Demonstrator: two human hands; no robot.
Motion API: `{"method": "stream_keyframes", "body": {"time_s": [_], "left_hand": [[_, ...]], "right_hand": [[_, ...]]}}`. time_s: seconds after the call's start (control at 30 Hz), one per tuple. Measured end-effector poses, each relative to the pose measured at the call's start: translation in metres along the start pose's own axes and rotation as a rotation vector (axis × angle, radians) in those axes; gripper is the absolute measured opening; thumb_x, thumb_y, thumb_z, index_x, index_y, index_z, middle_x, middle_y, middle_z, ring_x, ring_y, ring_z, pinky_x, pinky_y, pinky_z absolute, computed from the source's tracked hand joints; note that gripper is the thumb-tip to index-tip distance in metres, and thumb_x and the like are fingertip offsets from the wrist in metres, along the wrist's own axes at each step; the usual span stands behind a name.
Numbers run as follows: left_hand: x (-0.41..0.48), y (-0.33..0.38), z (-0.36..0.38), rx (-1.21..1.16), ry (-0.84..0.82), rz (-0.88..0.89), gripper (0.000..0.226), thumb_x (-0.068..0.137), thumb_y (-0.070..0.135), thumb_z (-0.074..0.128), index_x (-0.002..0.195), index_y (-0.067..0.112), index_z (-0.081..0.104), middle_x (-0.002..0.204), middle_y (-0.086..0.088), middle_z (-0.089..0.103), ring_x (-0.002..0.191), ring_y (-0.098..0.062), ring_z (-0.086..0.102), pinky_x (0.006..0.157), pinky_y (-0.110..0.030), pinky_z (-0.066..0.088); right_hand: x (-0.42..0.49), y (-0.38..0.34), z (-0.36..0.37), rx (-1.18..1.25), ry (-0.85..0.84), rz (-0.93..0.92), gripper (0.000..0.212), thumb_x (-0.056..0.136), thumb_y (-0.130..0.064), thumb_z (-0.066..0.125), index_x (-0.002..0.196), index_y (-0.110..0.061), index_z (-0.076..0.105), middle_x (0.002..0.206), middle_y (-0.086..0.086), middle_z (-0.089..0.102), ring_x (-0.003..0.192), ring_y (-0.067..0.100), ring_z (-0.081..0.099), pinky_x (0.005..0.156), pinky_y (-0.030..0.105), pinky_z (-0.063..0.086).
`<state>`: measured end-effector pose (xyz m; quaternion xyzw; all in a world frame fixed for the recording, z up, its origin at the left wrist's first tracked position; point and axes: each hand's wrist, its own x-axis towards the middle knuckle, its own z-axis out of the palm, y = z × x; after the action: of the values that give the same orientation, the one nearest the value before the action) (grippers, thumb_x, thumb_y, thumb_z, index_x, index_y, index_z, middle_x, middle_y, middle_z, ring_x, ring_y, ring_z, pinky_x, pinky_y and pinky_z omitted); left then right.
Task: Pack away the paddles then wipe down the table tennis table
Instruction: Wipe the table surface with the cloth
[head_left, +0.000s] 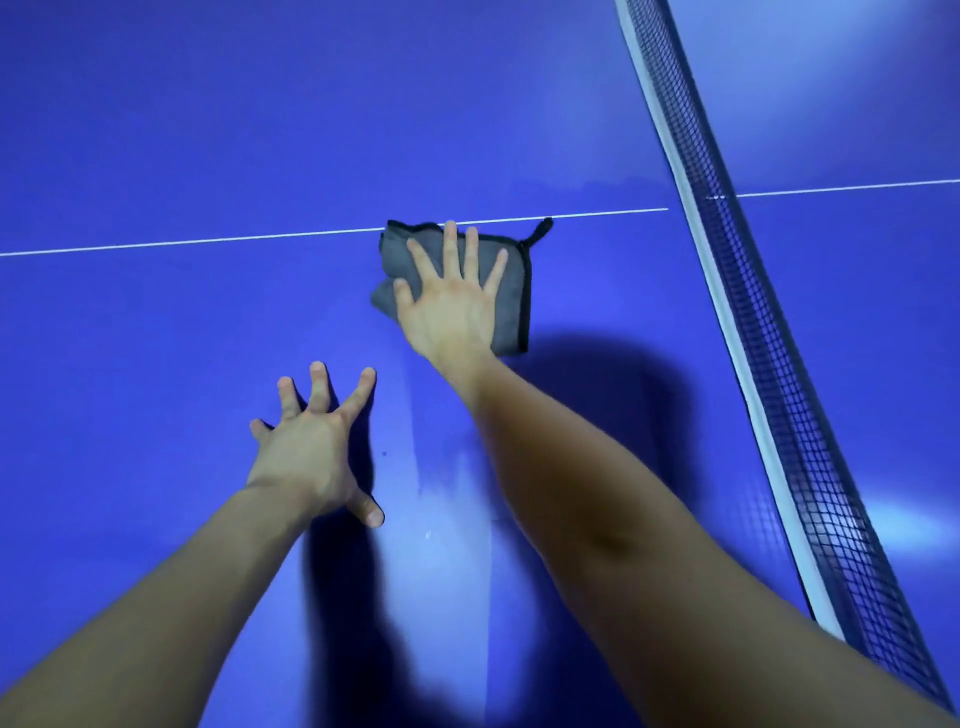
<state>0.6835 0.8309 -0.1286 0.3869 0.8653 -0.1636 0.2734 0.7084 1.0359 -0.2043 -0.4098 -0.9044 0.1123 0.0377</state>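
Observation:
A folded grey cloth (514, 291) with a black hem lies on the blue table tennis table (182, 130), right at the white centre line. My right hand (452, 301) presses flat on the cloth, fingers spread. My left hand (311, 447) is braced on the bare table nearer to me, fingertips down and fingers apart, holding nothing. No paddles are in view.
The net (753, 338) with its white top band runs diagonally down the right side, close to the cloth's right. A faint wet streak (452, 467) shows on the surface between my arms. My shadows fall on the table below the hands.

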Motion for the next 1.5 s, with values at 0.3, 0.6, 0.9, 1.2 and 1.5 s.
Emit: {"method": "stream_keyframes", "body": {"time_s": [0.3,0.6,0.9,1.2,1.5], "left_hand": [[-0.001,-0.002,0.003,0.004,0.030,0.023,0.183,0.028,0.072,0.097,0.154,0.054,-0.034,0.173,-0.006,-0.021,0.160,-0.046,-0.011,0.116,-0.066,0.035],[0.000,-0.001,0.002,0.001,0.034,0.027,0.183,0.030,0.069,0.098,0.155,0.052,-0.034,0.173,-0.007,-0.023,0.160,-0.047,-0.013,0.116,-0.068,0.033],[-0.004,-0.002,-0.001,-0.015,0.018,0.024,0.181,0.027,0.073,0.096,0.153,0.059,-0.033,0.173,0.000,-0.022,0.161,-0.039,-0.014,0.115,-0.061,0.038],[-0.002,-0.001,0.000,-0.006,0.031,0.026,0.182,0.029,0.072,0.098,0.155,0.056,-0.033,0.174,-0.003,-0.022,0.162,-0.043,-0.012,0.117,-0.066,0.035],[0.000,-0.003,0.004,-0.010,0.035,0.027,0.180,0.024,0.073,0.095,0.153,0.061,-0.031,0.174,0.001,-0.018,0.161,-0.039,-0.010,0.113,-0.065,0.040]], "right_hand": [[0.026,0.189,-0.041,0.020,0.085,0.168,0.062,0.104,-0.052,0.037,0.159,-0.027,0.050,0.180,0.006,0.028,0.168,0.028,0.019,0.132,0.068,0.011],[0.037,0.051,-0.016,-0.037,0.028,0.006,0.059,0.106,-0.048,0.042,0.162,-0.032,0.047,0.181,0.009,0.024,0.169,0.031,0.015,0.132,0.069,0.004],[0.041,0.133,-0.036,0.050,0.034,0.021,0.056,0.108,-0.048,0.044,0.162,-0.034,0.047,0.180,0.002,0.027,0.168,0.026,0.017,0.133,0.063,0.011],[0.011,0.141,-0.037,0.009,0.085,0.211,0.062,0.101,-0.048,0.041,0.160,-0.029,0.052,0.178,0.010,0.030,0.167,0.033,0.020,0.132,0.069,0.008],[-0.024,0.082,-0.012,0.067,0.073,-0.165,0.056,0.105,-0.051,0.043,0.157,-0.034,0.057,0.176,0.003,0.036,0.166,0.028,0.026,0.132,0.063,0.015]]}}
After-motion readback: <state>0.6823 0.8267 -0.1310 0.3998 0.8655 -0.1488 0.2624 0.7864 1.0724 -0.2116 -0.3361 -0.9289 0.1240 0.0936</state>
